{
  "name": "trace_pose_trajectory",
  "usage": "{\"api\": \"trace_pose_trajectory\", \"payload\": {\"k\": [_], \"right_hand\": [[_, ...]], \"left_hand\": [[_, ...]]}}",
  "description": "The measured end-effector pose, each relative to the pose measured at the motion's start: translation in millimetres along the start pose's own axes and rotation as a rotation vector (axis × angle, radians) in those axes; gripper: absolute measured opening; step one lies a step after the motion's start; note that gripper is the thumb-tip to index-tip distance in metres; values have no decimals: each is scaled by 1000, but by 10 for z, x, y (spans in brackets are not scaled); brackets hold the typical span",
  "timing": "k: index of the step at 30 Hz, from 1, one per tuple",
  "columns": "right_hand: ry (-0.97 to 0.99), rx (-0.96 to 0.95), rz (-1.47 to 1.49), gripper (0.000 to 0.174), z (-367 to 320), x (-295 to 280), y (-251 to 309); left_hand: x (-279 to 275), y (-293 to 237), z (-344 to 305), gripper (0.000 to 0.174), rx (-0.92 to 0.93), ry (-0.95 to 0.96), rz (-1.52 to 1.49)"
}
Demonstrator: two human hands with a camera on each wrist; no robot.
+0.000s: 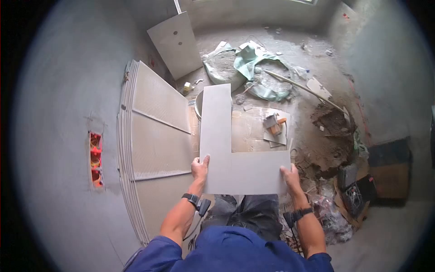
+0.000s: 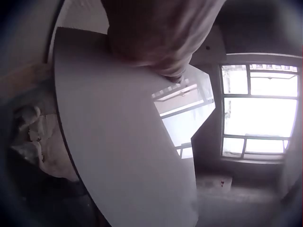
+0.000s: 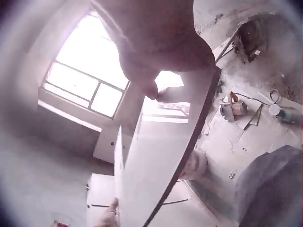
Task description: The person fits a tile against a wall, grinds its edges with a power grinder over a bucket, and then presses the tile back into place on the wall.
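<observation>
Between both hands is an L-shaped light grey tile (image 1: pixel 244 172), its glossy face up and its long arm reaching away on the left. My left hand (image 1: pixel 199 167) grips the left edge, thumb on top. At the far right edge my right hand (image 1: pixel 291 177) holds the short arm with its thumb over the face. Window light reflects off the tile (image 2: pixel 118 118) in the left wrist view, with the left hand (image 2: pixel 161 38) above. The fingers under the tile are hidden. In the right wrist view, the right hand (image 3: pixel 156 42) holds the tile's dark side edge.
Large tiles (image 1: pixel 161 99) lean in a stack along the left wall. A bucket (image 1: pixel 198 102) stands partly behind the held tile. An orange-handled power cutter (image 1: pixel 275 124) lies on a tile offcut. Open sacks (image 1: pixel 267 86), a dirt pile (image 1: pixel 331 136) and cardboard (image 1: pixel 392 181) lie farther out.
</observation>
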State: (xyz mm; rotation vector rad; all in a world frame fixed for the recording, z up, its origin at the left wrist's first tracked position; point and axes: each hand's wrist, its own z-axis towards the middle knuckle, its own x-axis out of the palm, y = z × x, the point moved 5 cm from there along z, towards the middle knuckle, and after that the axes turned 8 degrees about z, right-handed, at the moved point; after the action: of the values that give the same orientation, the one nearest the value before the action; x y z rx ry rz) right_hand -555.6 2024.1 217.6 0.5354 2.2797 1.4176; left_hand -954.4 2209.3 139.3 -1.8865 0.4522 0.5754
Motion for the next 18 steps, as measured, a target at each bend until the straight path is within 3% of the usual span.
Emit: {"api": "trace_pose_trajectory", "payload": {"k": [2,5,9,13,16,18], "right_hand": [[-139,-38,-191,37,721,274,46],[-167,51,-389,46,1905,689,-173],[-259,0,-380,54,3443,1269,-1077],[-287,156,-393,56,4464,1707,-1563],[-319,129,-401,57,5026,1953,-2004],[-392,83,-390,56,5315,2041,-2192]], "left_hand": [[113,-135,457,56,-39,-56,48],[398,-188,1310,58,-62,-136,125],[1040,-1,2522,55,-69,-193,287],[1811,479,3672,52,-124,-163,222],[2172,548,4268,49,-116,-128,258],[2406,583,4546,46,-59,-126,91]]}}
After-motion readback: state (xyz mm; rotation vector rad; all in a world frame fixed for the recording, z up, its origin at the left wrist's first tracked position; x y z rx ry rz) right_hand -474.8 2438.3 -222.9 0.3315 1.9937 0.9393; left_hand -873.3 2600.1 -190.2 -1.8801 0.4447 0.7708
